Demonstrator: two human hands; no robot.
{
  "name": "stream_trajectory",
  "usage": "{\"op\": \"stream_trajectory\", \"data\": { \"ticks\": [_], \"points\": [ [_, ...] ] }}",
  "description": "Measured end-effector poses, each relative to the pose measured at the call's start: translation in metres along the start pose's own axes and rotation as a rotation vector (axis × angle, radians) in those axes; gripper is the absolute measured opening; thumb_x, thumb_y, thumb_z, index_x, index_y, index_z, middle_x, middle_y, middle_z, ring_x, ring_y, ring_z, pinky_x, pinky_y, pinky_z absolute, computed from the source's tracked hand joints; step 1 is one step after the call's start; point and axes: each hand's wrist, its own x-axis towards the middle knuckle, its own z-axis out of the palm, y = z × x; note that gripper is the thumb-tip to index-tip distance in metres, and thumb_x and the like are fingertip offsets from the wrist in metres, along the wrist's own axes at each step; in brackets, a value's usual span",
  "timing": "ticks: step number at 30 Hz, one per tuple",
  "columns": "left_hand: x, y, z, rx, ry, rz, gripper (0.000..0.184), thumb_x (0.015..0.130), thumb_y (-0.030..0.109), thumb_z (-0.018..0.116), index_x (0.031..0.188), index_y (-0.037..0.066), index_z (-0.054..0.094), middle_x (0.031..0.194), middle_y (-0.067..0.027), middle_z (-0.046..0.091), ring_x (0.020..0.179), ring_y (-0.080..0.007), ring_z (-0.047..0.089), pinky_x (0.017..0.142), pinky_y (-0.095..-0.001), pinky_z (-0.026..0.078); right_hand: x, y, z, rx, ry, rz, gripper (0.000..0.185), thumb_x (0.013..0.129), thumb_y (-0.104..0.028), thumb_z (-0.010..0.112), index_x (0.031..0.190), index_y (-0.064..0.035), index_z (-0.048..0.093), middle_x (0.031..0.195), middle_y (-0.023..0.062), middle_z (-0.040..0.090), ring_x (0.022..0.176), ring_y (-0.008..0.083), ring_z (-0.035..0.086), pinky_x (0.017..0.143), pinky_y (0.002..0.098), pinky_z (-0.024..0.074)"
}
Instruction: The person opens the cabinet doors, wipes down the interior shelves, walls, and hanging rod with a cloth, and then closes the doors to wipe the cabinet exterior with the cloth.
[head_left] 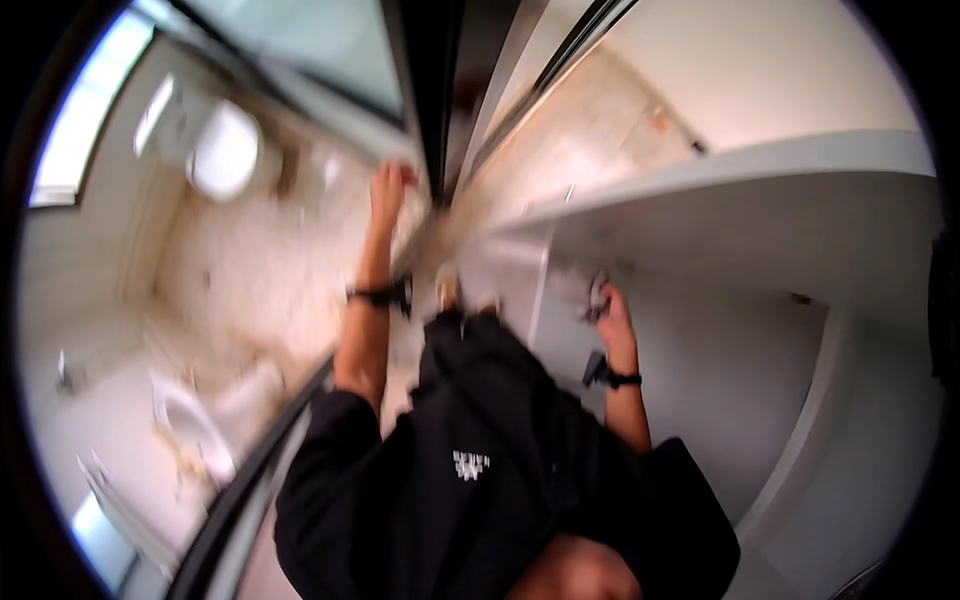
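My left hand (pixel 392 187) is stretched forward at the end of a bare arm, beside the foot of a dark upright frame (pixel 440 110). Its fingers look partly curled but are smeared, and whether they touch the frame I cannot tell. My right hand (pixel 613 312) is in front of a grey panel (pixel 700 370), with its fingers bent around a small grey object (pixel 597 297) too blurred to name. Each wrist wears a black band. My shoes (pixel 448 287) show between the hands, below my black shirt (pixel 450 430).
Left of me is a tiled room with a white toilet (pixel 225 150), a white basin (pixel 195 425) and a bright window (pixel 95 110). Another tiled floor (pixel 590 120) shows beyond the dark frame. A pale ledge (pixel 760 160) curves along the right, above the grey panel.
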Motion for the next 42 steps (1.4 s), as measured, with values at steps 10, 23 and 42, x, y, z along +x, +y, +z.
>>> {"op": "stream_trajectory", "data": {
  "ticks": [10,23,42],
  "points": [
    [-0.029,0.127,-0.138,-0.169,0.185,-0.104,0.036,0.107,0.018,0.038,0.112,-0.002,0.067,0.097,-0.0158,0.075,0.091,-0.0231,0.072,0.086,-0.0336,0.056,-0.033,-0.042,0.095,-0.271,-0.163,0.060,0.048,0.091,-0.024,0.051,0.135,-0.0046,0.057,0.132,0.0103,0.063,0.121,0.0299,0.062,0.093,0.0515,0.0561],
    [-0.116,0.186,-0.172,-0.124,0.213,-0.083,0.034,0.107,0.018,0.041,0.111,-0.002,0.068,0.093,-0.0124,0.074,0.091,-0.0219,0.071,0.090,-0.0340,0.055,-0.093,-0.162,0.056,-0.686,-0.303,-0.312,0.058,0.084,-0.007,0.052,0.141,0.0036,0.055,0.130,0.0107,0.064,0.121,0.0218,0.060,0.106,0.0333,0.0447],
    [0.071,0.107,-0.181,0.118,-0.498,-0.224,0.030,0.108,0.020,0.046,0.116,-0.002,0.065,0.098,-0.0087,0.070,0.096,-0.0169,0.067,0.093,-0.0318,0.051,-0.191,-0.202,0.066,-1.142,0.297,-0.135,0.059,0.086,-0.008,0.055,0.143,0.0025,0.055,0.128,0.0088,0.064,0.114,0.0177,0.058,0.102,0.0280,0.0423]
  ]
}}
